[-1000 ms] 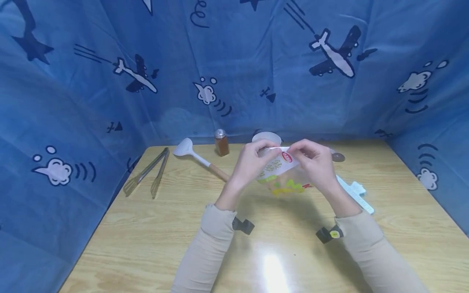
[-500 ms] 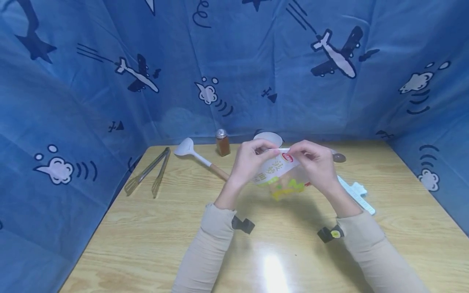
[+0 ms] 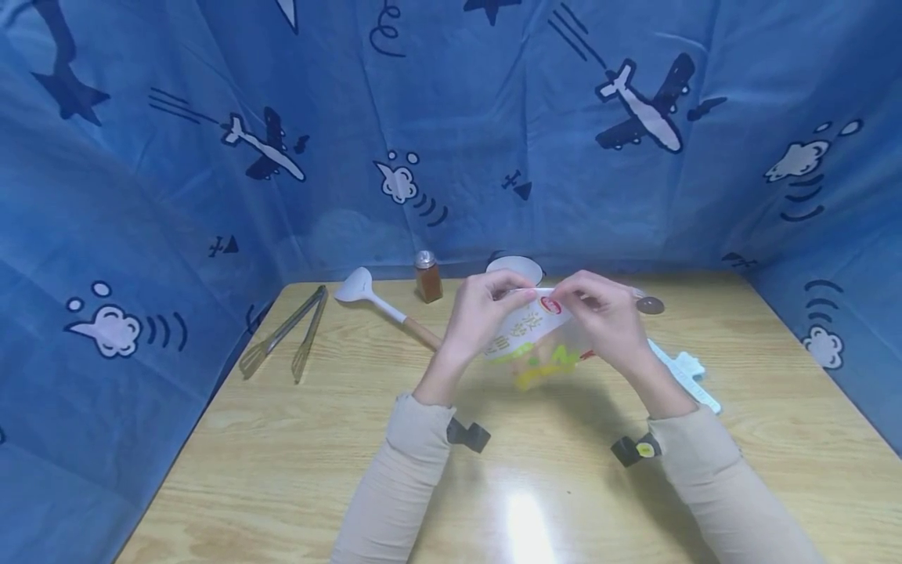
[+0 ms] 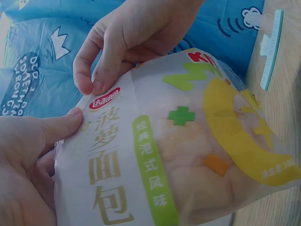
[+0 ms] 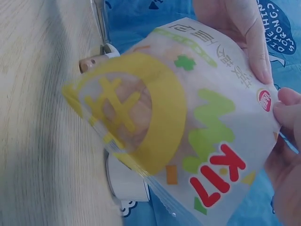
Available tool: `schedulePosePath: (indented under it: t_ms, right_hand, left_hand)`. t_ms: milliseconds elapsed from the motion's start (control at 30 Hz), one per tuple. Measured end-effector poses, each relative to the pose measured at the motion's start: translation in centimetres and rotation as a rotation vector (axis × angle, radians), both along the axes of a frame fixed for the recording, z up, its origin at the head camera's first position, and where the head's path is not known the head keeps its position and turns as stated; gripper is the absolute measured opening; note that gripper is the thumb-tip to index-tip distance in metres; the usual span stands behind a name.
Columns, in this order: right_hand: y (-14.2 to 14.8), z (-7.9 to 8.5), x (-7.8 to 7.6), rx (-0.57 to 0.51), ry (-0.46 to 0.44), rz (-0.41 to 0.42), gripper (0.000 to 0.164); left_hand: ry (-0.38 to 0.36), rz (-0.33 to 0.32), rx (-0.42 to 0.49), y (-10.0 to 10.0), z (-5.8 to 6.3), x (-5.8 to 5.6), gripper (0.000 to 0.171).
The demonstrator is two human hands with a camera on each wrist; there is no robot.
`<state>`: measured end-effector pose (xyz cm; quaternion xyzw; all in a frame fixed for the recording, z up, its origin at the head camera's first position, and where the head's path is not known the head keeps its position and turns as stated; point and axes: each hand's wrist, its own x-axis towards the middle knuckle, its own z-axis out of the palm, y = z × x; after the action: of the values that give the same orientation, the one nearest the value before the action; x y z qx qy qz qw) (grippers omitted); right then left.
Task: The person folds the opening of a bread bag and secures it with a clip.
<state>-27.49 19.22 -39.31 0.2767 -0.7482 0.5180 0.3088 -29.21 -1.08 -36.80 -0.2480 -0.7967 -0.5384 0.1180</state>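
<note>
A sealed-looking white and clear plastic bag of bread [image 3: 528, 333], printed with yellow, green and red, is held up over the table between both hands. My left hand [image 3: 486, 309] pinches its top edge between thumb and fingers. Right beside it, my right hand [image 3: 602, 313] pinches the same edge near the red oval logo. In the left wrist view the bread bag [image 4: 193, 141] hangs from the two pinches, thumbs on the printed front. The right wrist view shows the bread bag's [image 5: 207, 113] yellow-ringed lower end, pale bread showing through the film.
On the wooden table [image 3: 296, 478] lie metal tongs [image 3: 310, 329] and a white-headed spatula [image 3: 384, 304] at left. A brown-filled shaker [image 3: 427, 278] and a white bowl [image 3: 517, 270] stand at the back. Rightward lie a light blue clip [image 3: 683, 374] and a brown round-ended utensil [image 3: 650, 305].
Both hands keep their pinch in nearly the same place. The bag's lower end has swung slightly left and toward the body, and its top edge has tilted a little.
</note>
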Motion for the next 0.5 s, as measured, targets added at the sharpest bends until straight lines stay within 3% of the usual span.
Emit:
schedulePosePath:
  t_ms: [100,300,500]
  right_hand:
    - [-0.11,-0.03,0.21,0.027,-0.082,-0.005,0.008]
    - [-0.22,0.19,0.65,0.040,-0.228,0.009,0.023]
    - [0.14,-0.06,0.20,0.034,-0.304,0.041,0.011]
  left_hand:
    - [0.010,0.008,-0.002,0.09,-0.05,0.04,0.014]
    - [0.034,0.029,-0.023,0.08,-0.01,0.17,0.014]
    - [0.053,0.024,-0.047,0.12,-0.03,0.15,0.014]
